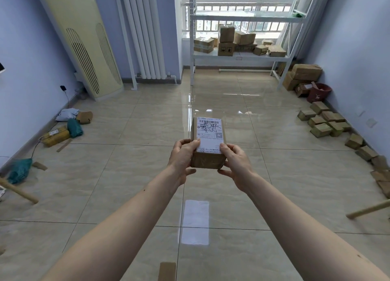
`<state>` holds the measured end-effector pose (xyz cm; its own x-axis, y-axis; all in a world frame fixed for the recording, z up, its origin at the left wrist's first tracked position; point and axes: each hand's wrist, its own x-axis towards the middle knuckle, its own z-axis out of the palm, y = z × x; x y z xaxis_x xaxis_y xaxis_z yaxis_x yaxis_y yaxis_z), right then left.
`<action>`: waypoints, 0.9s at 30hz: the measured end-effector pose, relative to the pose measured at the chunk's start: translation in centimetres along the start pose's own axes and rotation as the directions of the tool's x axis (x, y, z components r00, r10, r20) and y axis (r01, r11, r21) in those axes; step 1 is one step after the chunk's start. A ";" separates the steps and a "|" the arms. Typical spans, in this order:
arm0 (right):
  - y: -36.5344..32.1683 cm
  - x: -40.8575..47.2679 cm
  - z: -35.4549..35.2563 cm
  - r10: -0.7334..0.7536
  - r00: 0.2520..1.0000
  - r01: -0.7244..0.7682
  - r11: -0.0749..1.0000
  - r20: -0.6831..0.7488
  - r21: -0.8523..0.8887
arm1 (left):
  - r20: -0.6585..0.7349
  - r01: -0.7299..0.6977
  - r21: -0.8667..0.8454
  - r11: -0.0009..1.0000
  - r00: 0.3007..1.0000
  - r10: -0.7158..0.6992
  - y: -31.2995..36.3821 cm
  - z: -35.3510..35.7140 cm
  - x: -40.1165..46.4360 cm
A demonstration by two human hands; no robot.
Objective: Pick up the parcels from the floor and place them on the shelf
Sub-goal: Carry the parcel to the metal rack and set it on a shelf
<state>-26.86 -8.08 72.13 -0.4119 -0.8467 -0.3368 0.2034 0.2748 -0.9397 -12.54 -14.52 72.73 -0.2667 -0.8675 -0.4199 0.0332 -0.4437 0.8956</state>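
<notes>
I hold a small brown cardboard parcel [207,141] with a white shipping label on top, out in front of me above the tiled floor. My left hand [182,160] grips its near left side and my right hand [235,164] grips its near right side. Straight ahead under the window stands the white metal shelf [240,56], with several brown parcels on its lower board. More parcels lie on the floor: small brown boxes [322,122] along the right wall, and a yellow-taped box [56,136] with green bags [74,127] by the left wall.
A tall cream air conditioner [84,40] and a white radiator [141,31] stand at the back left. A red bucket [318,93] and larger cartons [306,73] sit right of the shelf. Wooden sticks [19,191] lie at both sides. Open tile floor runs ahead to the shelf.
</notes>
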 end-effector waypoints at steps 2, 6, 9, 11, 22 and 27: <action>-0.3 0.4 -0.1 -0.009 1.000 0.009 1.000 -0.016 0.007 | 0.013 -0.007 0.016 1.000 1.000 0.007 0.3 0.4 0.3; -1.4 1.7 -0.6 -0.025 0.999 0.025 1.000 -0.031 -0.002 | 0.005 -0.041 0.003 0.999 0.999 0.041 1.2 1.6 1.3; -2.5 3.4 -1.4 -0.043 0.999 0.042 0.998 -0.030 -0.036 | 0.011 -0.075 0.016 0.997 0.997 0.074 2.2 2.6 2.7; -3.4 4.8 -2.0 -0.055 0.998 0.053 0.997 -0.031 -0.056 | 0.017 -0.087 0.009 0.996 0.996 0.087 3.1 3.5 3.9; -9.3 14.3 -6.0 -0.127 0.992 0.129 0.984 0.027 -0.124 | 0.017 -0.128 -0.019 0.992 0.992 0.129 7.7 10.0 10.9; -11.4 19.7 -6.7 -0.143 0.989 0.146 0.983 0.035 -0.107 | 0.031 -0.142 0.000 0.990 0.989 0.142 10.2 12.1 15.1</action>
<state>-43.30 -24.85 75.81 -0.4055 -0.8928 -0.1964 0.0448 0.1952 -0.9798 -27.86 -29.37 77.30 -0.2890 -0.9144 -0.2834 0.0708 -0.3156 0.9462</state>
